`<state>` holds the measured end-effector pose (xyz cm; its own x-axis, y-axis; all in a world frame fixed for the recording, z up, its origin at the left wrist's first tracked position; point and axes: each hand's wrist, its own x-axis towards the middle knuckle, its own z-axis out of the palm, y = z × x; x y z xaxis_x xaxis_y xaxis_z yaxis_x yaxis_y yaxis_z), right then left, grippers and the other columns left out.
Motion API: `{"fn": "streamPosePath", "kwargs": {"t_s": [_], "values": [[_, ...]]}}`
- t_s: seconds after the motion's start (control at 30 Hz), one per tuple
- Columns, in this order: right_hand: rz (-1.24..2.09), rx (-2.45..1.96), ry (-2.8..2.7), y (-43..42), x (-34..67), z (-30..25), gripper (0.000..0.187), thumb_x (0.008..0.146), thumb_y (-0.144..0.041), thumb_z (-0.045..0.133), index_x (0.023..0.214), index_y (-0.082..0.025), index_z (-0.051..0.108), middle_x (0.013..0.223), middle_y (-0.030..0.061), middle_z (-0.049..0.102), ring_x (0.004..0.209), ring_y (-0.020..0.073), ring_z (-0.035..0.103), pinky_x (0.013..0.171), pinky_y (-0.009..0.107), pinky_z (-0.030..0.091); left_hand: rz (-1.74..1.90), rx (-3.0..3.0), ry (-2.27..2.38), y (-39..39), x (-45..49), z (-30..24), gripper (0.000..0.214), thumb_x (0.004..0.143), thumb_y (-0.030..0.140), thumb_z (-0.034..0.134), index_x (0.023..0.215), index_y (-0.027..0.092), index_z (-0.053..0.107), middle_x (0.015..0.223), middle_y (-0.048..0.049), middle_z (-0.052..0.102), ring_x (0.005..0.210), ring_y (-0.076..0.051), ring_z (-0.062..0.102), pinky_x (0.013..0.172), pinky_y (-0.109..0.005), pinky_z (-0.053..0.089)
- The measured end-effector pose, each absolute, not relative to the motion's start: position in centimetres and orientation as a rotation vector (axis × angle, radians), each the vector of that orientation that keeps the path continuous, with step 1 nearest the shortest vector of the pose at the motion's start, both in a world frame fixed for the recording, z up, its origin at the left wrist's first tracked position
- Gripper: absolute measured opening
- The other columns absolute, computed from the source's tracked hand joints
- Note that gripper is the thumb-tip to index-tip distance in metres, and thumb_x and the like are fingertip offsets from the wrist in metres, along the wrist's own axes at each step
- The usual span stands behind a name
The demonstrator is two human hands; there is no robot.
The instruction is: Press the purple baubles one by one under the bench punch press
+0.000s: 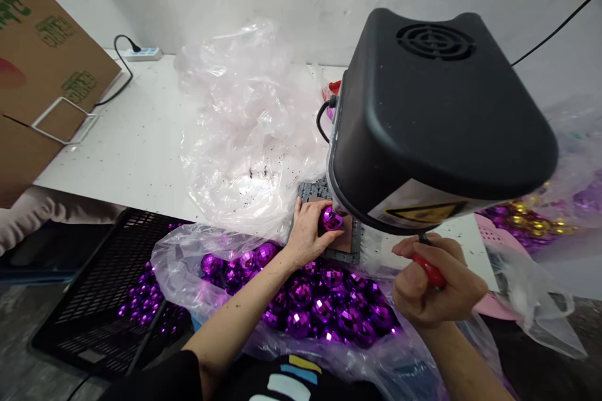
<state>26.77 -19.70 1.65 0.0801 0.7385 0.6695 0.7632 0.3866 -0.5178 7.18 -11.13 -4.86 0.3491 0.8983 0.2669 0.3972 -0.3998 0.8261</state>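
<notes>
Between the fingers of my left hand [310, 230] is a shiny purple mirrored ball [332, 218], held over the brown pad of a dark base plate [347, 255]. The head of a black machine [446, 113] overhangs that plate and hides part of it. My right hand [437, 282] is wrapped round a red lever handle [430, 272] under the machine's front edge. Close below both hands, many more purple mirrored balls [324, 307] lie in an open clear plastic bag [174, 263].
Crumpled clear plastic [254, 119] covers the middle of the white table [136, 144]. A cardboard box [51, 75] and a power strip [143, 54] are at the left. Below stands a black crate [94, 288] with small purple balls. At right is a pink basket [498, 238].
</notes>
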Motion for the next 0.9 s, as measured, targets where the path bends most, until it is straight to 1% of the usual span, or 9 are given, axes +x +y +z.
{"fn": "streamPosePath", "kwargs": {"t_s": [0.13,0.3,0.43,0.57,0.6,0.67,0.73,0.8,0.9], "values": [[-0.123,-1.332,-1.653,-18.4,25.9,1.5,0.009,0.087,-0.022,0.051,0.091,-0.024,0.059,0.076,0.0030,0.058,0.070,0.0167,0.057,0.059,0.031,0.045,0.954,1.947,1.140,-11.1,7.2,-4.8,0.042,0.087,0.035,0.069,0.126,0.024,0.059,0.120,-0.0086,0.068,0.121,-0.031,0.058,0.123,-0.060,0.020],[-0.130,-1.337,-1.706,-16.7,25.6,1.0,0.009,0.081,-0.013,0.058,0.079,-0.021,0.056,0.064,-0.0016,0.054,0.063,0.0123,0.055,0.058,0.026,0.043,0.954,1.954,1.155,-11.2,7.3,-4.8,0.043,0.087,0.035,0.070,0.127,0.024,0.058,0.121,-0.0077,0.068,0.121,-0.029,0.058,0.125,-0.060,0.011],[-0.084,-1.346,-1.739,-18.0,25.9,4.2,0.008,0.084,-0.022,0.057,0.077,-0.020,0.058,0.067,-0.0011,0.058,0.055,0.0095,0.051,0.052,0.025,0.039,0.948,1.944,1.183,-11.2,7.3,-4.8,0.041,0.087,0.034,0.070,0.124,0.023,0.058,0.121,-0.0075,0.067,0.121,-0.028,0.057,0.124,-0.059,0.014],[-0.090,-1.398,-1.515,-17.5,25.5,9.9,0.015,0.094,-0.032,0.051,0.099,-0.024,0.062,0.070,-0.0016,0.058,0.055,0.0100,0.051,0.054,0.027,0.041,0.993,1.935,1.197,-11.0,7.4,-5.0,0.043,0.085,0.034,0.073,0.123,0.021,0.057,0.122,-0.0097,0.066,0.119,-0.028,0.058,0.119,-0.057,0.027],[-0.034,-1.415,-1.464,-16.8,25.4,11.2,0.017,0.095,-0.035,0.051,0.103,-0.024,0.061,0.069,-0.0024,0.057,0.054,0.0099,0.051,0.052,0.027,0.040,1.014,1.917,1.188,-10.9,7.5,-5.1,0.044,0.085,0.035,0.073,0.123,0.020,0.057,0.123,-0.0102,0.065,0.120,-0.028,0.058,0.117,-0.056,0.030],[0.254,-1.369,-1.321,-15.1,25.3,13.2,0.021,0.095,-0.045,0.053,0.096,-0.025,0.060,0.058,-0.0050,0.049,0.047,0.0094,0.045,0.046,0.026,0.035,1.063,1.852,1.166,-10.8,7.4,-5.2,0.047,0.085,0.036,0.073,0.125,0.020,0.055,0.123,-0.0104,0.064,0.120,-0.028,0.057,0.114,-0.054,0.034],[0.500,-1.265,-1.219,-13.6,25.6,14.0,0.035,0.093,-0.057,0.050,0.096,-0.024,0.058,0.054,-0.0058,0.045,0.043,0.0095,0.042,0.040,0.025,0.032,1.100,1.765,1.168,-10.9,7.0,-5.2,0.048,0.085,0.036,0.072,0.127,0.021,0.054,0.122,-0.0097,0.063,0.119,-0.027,0.057,0.110,-0.050,0.040],[0.576,-1.207,-1.148,-12.6,26.2,13.8,0.045,0.094,-0.064,0.043,0.101,-0.023,0.058,0.054,-0.0057,0.044,0.043,0.0096,0.042,0.038,0.024,0.032,1.113,1.686,1.212,-11.4,6.2,-5.0,0.048,0.086,0.036,0.071,0.128,0.022,0.053,0.122,-0.0087,0.062,0.118,-0.026,0.058,0.106,-0.046,0.044],[0.512,-1.218,-1.064,-11.6,27.5,12.7,0.041,0.096,-0.059,0.042,0.106,-0.022,0.057,0.058,-0.0060,0.046,0.045,0.0080,0.044,0.041,0.022,0.038,1.082,1.609,1.299,-12.9,4.2,-4.4,0.049,0.086,0.038,0.071,0.129,0.022,0.053,0.124,-0.0077,0.061,0.118,-0.025,0.058,0.106,-0.043,0.044]]}}
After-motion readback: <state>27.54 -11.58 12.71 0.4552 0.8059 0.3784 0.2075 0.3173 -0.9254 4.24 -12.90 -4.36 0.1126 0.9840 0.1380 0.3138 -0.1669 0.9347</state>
